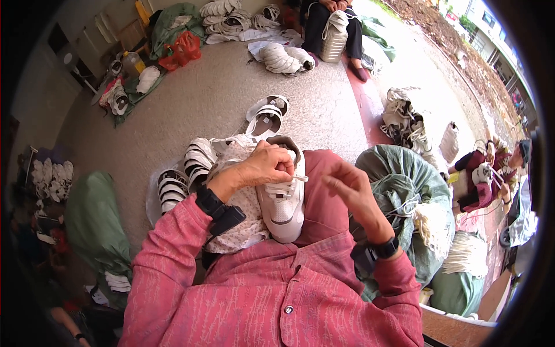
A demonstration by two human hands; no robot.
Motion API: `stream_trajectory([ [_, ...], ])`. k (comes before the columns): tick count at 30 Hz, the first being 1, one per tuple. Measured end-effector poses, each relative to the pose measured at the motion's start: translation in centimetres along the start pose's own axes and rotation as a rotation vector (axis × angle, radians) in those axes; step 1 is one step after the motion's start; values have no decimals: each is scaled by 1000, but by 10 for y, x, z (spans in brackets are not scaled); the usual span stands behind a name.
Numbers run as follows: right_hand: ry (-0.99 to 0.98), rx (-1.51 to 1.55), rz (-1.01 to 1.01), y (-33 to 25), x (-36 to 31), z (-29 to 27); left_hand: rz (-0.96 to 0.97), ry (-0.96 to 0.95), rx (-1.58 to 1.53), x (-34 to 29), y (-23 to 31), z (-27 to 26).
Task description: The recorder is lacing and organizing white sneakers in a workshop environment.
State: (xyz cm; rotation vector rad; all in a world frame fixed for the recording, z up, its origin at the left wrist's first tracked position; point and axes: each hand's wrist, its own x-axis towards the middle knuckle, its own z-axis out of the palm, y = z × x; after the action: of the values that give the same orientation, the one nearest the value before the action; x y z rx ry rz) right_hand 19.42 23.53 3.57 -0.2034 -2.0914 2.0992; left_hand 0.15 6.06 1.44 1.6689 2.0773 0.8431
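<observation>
A white sneaker (282,211) with a grey-brown lining rests on my lap, its toe toward me. My left hand (267,165) is over its lacing, fingers pinched on a white shoelace (300,178). The lace's loose end sticks out to the right of that hand. To the right of the shoe, my right hand (351,188) is raised with thumb and fingers apart, holding nothing that I can see. Under the shoe, on my left thigh, lies a patterned cloth (245,234).
Several white shoes (199,157) stand on the floor just ahead of my knees. A large green sack (404,173) with a bundle of white laces (432,231) sits at my right. Another green sack (95,217) is at left. Two people sit ahead and at right among shoe piles.
</observation>
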Motion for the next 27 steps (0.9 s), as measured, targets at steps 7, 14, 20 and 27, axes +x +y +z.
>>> stream_trajectory([
  [7, 55, -53, 51, 64, 25, -10, -16, 162, 1, -5, 11, 6],
  [14, 116, -155, 100, 58, 38, -16, -570, 308, -835, -92, 11, -16],
  [20, 70, -332, -116, 41, 65, 4, -572, 139, -1753, -126, 13, 13],
  [27, -120, -997, -364, 25, 88, 40, -265, 385, -2214, -95, -19, 33],
])
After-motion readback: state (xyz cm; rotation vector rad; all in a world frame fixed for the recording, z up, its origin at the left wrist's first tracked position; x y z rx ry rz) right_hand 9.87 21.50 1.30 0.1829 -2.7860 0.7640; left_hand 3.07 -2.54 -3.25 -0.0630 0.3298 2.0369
